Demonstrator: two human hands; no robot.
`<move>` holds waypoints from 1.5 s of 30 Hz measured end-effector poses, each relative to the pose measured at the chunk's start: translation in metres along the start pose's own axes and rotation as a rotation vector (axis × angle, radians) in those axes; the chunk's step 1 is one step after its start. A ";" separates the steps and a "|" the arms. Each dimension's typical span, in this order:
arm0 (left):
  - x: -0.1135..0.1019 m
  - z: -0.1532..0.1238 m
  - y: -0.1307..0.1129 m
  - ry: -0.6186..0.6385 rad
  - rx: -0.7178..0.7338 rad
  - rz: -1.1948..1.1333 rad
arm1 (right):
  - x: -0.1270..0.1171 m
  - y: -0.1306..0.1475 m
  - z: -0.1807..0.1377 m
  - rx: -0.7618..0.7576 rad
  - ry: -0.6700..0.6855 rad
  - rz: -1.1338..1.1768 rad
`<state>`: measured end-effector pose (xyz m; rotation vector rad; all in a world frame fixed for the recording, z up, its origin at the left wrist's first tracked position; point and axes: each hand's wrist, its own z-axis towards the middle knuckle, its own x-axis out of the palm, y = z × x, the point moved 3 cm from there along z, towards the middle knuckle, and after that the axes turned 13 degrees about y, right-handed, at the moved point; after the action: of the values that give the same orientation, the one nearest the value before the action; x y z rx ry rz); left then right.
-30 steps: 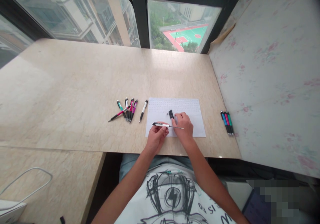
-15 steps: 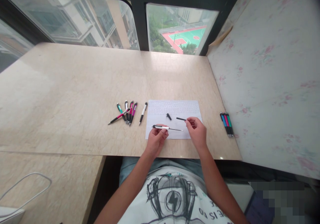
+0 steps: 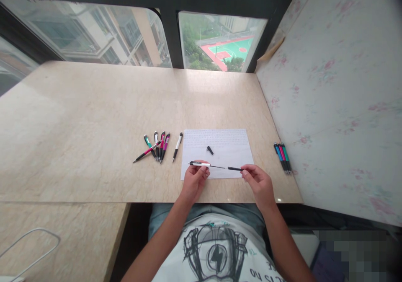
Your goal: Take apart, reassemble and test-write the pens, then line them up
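Observation:
My left hand [image 3: 195, 180] is closed on the white barrel of a ballpoint pen [image 3: 201, 164], held level over the paper. A thin refill [image 3: 218, 167] sticks out of the barrel's right end. Between the fingertips of my right hand [image 3: 258, 184] is a slim black tube [image 3: 234, 169], which looks like a pen grip. Its left end lines up with the refill tip; whether the tip is inside it I cannot tell. Below both hands lies a sheet of lined paper with handwriting [image 3: 220, 139]. A small black piece [image 3: 210, 150], perhaps a rubber grip, rests on the sheet.
Left of the paper a white pen [image 3: 177, 147] lies alone, beside a crossed pile of several coloured pens [image 3: 158, 147]. By the wall at right, several pens [image 3: 283, 158] lie side by side. A floral wall [image 3: 333, 106] bounds the counter [image 3: 94, 148], with windows behind.
My right hand has moved down and right, bringing the black tube level with the refill's tip. My left hand still holds the pen barrel. The whole view has shifted slightly.

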<state>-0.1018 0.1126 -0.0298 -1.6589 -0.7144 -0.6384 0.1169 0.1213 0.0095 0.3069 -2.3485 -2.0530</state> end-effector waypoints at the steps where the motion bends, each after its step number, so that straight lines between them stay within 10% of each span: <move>1: 0.000 0.000 0.000 0.000 0.000 0.000 | 0.000 0.000 0.000 -0.002 -0.002 -0.004; 45: 0.001 0.000 0.001 0.000 -0.008 0.049 | 0.043 0.024 0.009 -0.211 0.099 -0.337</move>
<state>-0.1008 0.1126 -0.0297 -1.6782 -0.6701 -0.6075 0.0706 0.1267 0.0270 0.8262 -2.1169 -2.3369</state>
